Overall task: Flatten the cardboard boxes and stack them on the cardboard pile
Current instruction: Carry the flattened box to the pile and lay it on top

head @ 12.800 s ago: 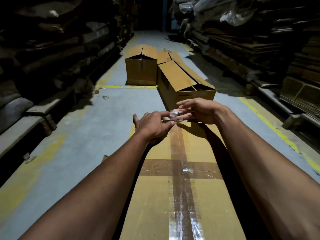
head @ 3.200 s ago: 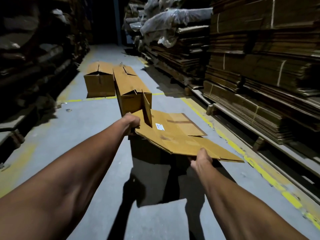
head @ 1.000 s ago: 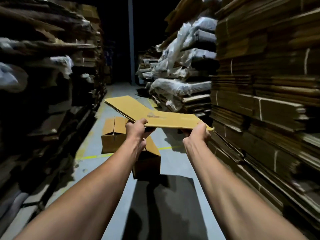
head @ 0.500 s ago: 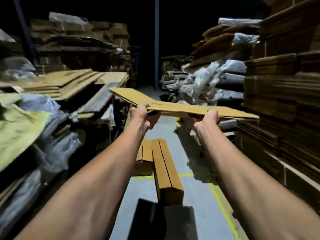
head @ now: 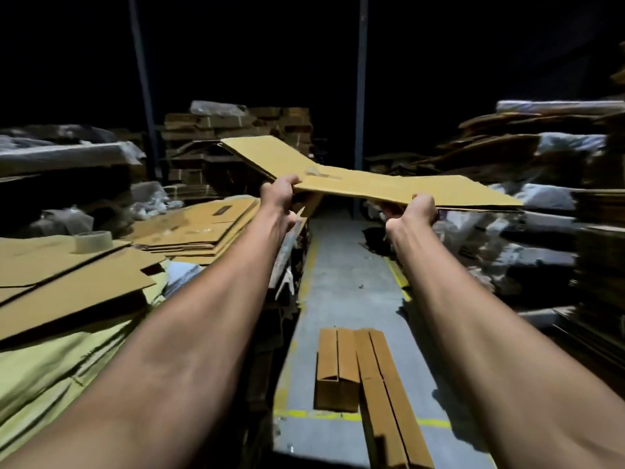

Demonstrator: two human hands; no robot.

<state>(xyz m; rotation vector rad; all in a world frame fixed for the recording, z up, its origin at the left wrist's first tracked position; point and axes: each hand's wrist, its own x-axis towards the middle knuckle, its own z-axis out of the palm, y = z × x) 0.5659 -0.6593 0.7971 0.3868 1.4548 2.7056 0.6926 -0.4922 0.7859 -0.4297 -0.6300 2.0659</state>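
We hold the flattened box point(head: 355, 174) out in front of us at chest height, over the aisle floor point(head: 341, 286), with the cardboard pile point(head: 199, 228) just to our left. Our left hand point(head: 279, 198) curls round the near edge, thumb on top and fingers underneath; our right hand point(head: 414, 209) grips the same edge further right in the same way. The sheet looks light but broad, and it bends upward along a crease on its far left side, so we judge it floppy across the folds and stiff along them. Holding it wide apart on the long edge seems the right hold, keeping it level as it swings to the pile. Its surface is dry and matte, unlikely to slip. Two boxes point(head: 358, 374) stand unflattened on the floor below.
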